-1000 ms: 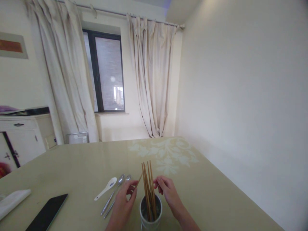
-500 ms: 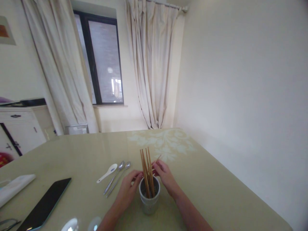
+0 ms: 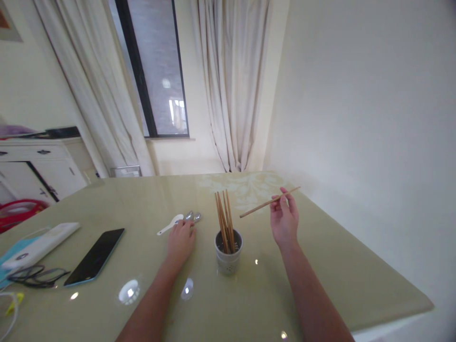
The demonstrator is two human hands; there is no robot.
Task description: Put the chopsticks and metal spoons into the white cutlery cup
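The right hand (image 3: 284, 221) is raised above the glossy olive-green bench (image 3: 320, 266), its grip pinched on one thin wooden chopstick (image 3: 270, 202) that slants up to the right, clear of the rest. The left hand (image 3: 181, 240) lies palm down on the bench over the handles of two metal spoons (image 3: 193, 216), fingers loosely curled; whether it grips them cannot be told. A white ceramic spoon (image 3: 170, 224) lies just beside. Between the hands stands a grey perforated cup (image 3: 228, 251) holding a bundle of upright wooden chopsticks (image 3: 223, 219).
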